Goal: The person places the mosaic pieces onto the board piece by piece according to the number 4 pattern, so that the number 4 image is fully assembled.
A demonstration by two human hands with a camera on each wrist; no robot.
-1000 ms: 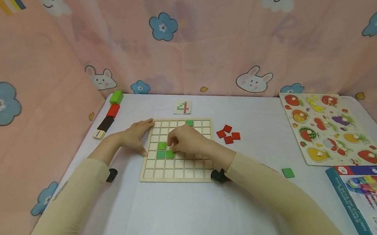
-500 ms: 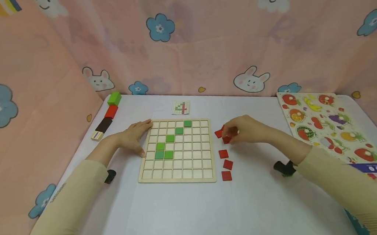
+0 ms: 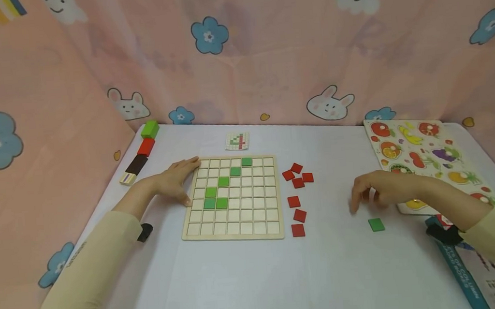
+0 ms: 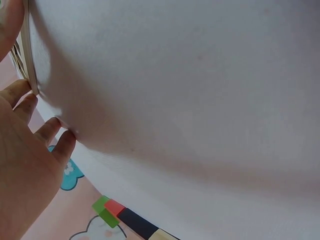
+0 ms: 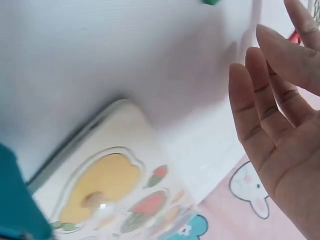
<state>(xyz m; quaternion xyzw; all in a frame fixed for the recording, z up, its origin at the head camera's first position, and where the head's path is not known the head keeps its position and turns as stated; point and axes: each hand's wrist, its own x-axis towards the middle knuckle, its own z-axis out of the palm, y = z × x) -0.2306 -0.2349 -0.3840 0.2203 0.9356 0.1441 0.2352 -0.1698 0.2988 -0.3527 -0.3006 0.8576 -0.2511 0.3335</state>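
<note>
My left hand (image 3: 173, 179) rests at the left edge of a square wooden grid board (image 3: 245, 202), its thumb and fingers spread along the rim. Several green tiles (image 3: 223, 181) sit in the board's cells, most in a diagonal line. In the left wrist view the fingertips (image 4: 67, 142) touch the tablecloth beside the board's edge. My right hand (image 3: 381, 190) hovers over the table at the right, fingers loosely bent and holding nothing. Just below it lies a loose green tile (image 3: 376, 225). The right wrist view shows this palm (image 5: 295, 150) with nothing in it.
Several red tiles (image 3: 298, 230) lie right of the board. A small pattern card (image 3: 237, 141) lies behind it. A fruit puzzle board (image 3: 412, 144) and a box (image 3: 462, 273) stand at right. A row of coloured blocks (image 3: 136, 164) lies along the left edge.
My right hand has gone from over the board to the red tiles, then right to near the loose green tile. The left hand stays on the board's edge.
</note>
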